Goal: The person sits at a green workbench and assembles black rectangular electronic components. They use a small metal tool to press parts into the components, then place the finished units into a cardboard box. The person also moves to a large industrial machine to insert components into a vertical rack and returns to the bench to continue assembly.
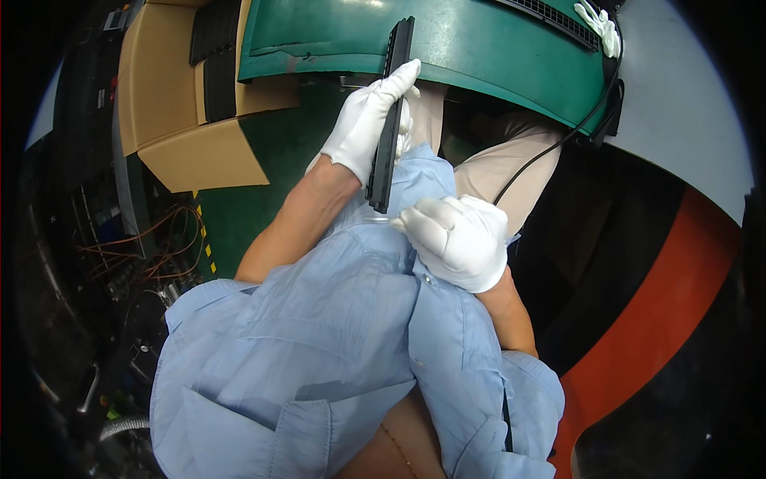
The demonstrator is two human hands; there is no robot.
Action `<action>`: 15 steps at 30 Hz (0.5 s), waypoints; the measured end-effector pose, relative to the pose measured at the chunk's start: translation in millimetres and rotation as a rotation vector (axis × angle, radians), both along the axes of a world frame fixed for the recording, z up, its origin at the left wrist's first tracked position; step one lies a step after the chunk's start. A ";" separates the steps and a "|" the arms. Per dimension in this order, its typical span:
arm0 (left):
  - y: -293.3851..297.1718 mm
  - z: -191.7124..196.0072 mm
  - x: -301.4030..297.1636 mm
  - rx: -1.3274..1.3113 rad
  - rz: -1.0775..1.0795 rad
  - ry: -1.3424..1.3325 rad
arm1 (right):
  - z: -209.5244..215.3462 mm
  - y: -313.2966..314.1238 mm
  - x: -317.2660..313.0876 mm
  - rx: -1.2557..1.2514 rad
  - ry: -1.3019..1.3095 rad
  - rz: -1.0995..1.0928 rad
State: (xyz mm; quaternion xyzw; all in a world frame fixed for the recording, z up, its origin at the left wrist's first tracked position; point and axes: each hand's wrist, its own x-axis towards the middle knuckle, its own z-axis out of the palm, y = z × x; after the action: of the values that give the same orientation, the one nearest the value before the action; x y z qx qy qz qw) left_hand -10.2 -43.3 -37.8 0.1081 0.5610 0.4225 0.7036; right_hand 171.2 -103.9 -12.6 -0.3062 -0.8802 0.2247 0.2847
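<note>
L hand [359,120] grips blk bar [385,160] round its middle nr table's [495,68] near edge, prob. for balance; R hand [459,239] fisted close by, contents unclear.

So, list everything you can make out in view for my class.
Table: 1, green, top
Bar: 1, black, in left hand
Grid strip: 1, black, on table
Glove: 1+, white, table edge
Box: 1, brown, upper left
Slabs: count unclear, black, in box
Cable: 1, black, upper right
Wires: several, orange, left
Floor: 1, green, left
Surface: 1, grey, right
Band: 1, red, right
Trousers: 1, beige, centre
Shirt: 1, blue, bottom
Left hand: 1, white-gloved, centre
Right hand: 1, white-gloved, centre
</note>
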 end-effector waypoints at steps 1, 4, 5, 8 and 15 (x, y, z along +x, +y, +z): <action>1.5 1.6 -0.6 -0.006 -0.004 0.000 | 1.4 -1.0 0.7 -0.016 0.009 -0.020; 1.4 1.8 -0.5 -0.019 -0.030 0.033 | 4.1 -1.1 -0.1 -0.046 0.043 -0.093; 0.6 1.3 -0.4 -0.022 -0.042 0.049 | 5.2 3.7 -2.0 -0.044 0.056 -0.125; -4.3 2.1 3.8 0.011 -0.070 0.052 | -1.1 13.3 -2.9 -0.013 0.063 -0.192; -6.5 2.4 -4.2 -0.016 -0.066 0.067 | 7.6 -6.0 -4.3 -0.157 0.069 -0.035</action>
State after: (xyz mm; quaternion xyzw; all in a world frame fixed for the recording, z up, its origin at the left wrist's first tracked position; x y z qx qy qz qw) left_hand -14.5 -49.8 -35.4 0.1351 0.5838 0.3907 0.6988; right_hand 167.0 -110.0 -5.1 -0.3351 -0.8439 0.2985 0.2940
